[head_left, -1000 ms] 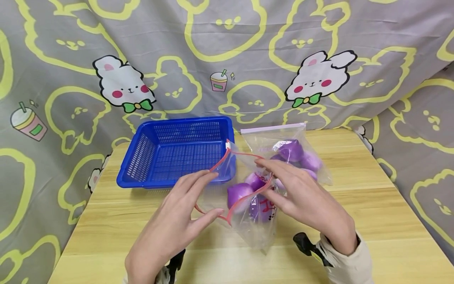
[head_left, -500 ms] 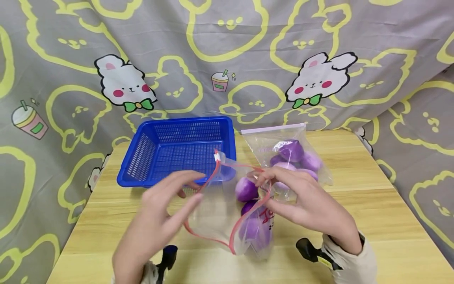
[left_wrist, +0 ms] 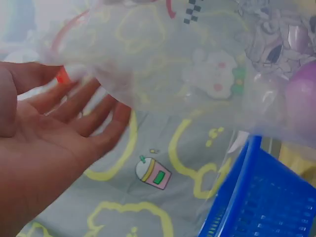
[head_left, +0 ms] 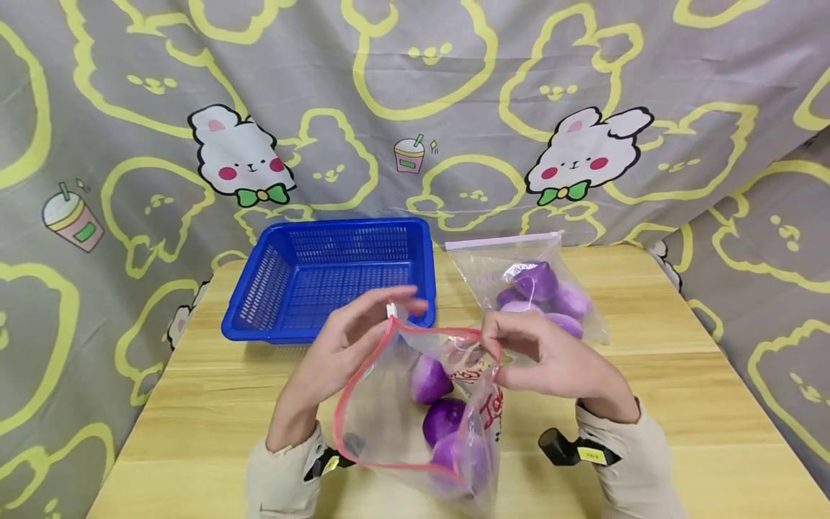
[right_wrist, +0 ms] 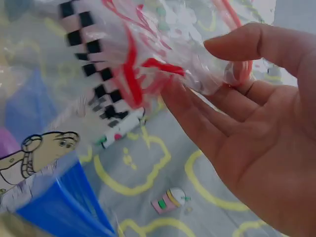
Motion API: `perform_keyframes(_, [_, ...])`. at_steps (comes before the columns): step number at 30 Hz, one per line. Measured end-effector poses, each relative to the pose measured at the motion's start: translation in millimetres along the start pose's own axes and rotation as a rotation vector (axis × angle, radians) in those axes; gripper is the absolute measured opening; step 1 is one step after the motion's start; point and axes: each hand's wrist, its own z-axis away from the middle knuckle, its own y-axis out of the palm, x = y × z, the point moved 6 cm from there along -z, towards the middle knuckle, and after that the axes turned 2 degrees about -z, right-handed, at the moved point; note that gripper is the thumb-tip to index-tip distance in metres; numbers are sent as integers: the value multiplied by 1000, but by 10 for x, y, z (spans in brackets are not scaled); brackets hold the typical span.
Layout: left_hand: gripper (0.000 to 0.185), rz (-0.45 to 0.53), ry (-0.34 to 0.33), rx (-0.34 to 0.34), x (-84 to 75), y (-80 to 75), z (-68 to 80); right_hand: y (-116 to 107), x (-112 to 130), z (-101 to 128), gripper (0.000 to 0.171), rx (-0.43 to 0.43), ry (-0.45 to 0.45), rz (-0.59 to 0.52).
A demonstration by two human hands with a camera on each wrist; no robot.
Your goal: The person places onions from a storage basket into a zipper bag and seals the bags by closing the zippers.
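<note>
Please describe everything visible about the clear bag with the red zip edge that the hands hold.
The clear bag is thin soft plastic with a red zip rim, printed red letters and a cartoon. Its mouth gapes open. The left hand and right hand pinch the rim's opposite sides, holding it over the table. Inside lie purple round pieces.

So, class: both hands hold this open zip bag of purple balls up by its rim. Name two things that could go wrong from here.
1. The left hand and right hand pinch only the thin red rim of the open bag; the film might slip from the fingers and the bag drop.
2. The mouth gapes wide, so if the bag tilts, the purple balls could roll out across the table.
</note>
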Motion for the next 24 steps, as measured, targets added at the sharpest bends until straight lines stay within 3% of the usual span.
perform_keyframes(2, [25, 5, 5, -37, 32, -14, 5, -58, -50, 6, 29, -35, 38, -4])
perform_keyframes(5, [15, -56, 28, -177, 2, -95, 39, -163, -55, 36, 28, -100, 73, 46])
perform_keyframes(9, [12, -106, 64, -365, -73, -195, 67, -290, 76, 125, 42, -164, 53, 142])
perform_keyframes(13, [11, -142, 78, -471, -123, -241, 80, -386, 270, 271, 42, -211, 67, 169])
perform_keyframes(17, [11, -209, 77, -535, -148, -288, 104, -358, 456, 381, 41, -185, 82, 382])
perform_keyframes(20, [11, -252, 73, -554, -159, -320, 118, -279, 456, 425, 46, -146, 184, 639])
perform_keyframes(22, [11, -261, 74, -557, -163, -334, 126, -258, 396, 431, 48, -128, 273, 757])
perform_keyframes(24, [11, -275, 70, -561, -169, -347, 139, -284, 342, 418, 37, -150, 317, 833])
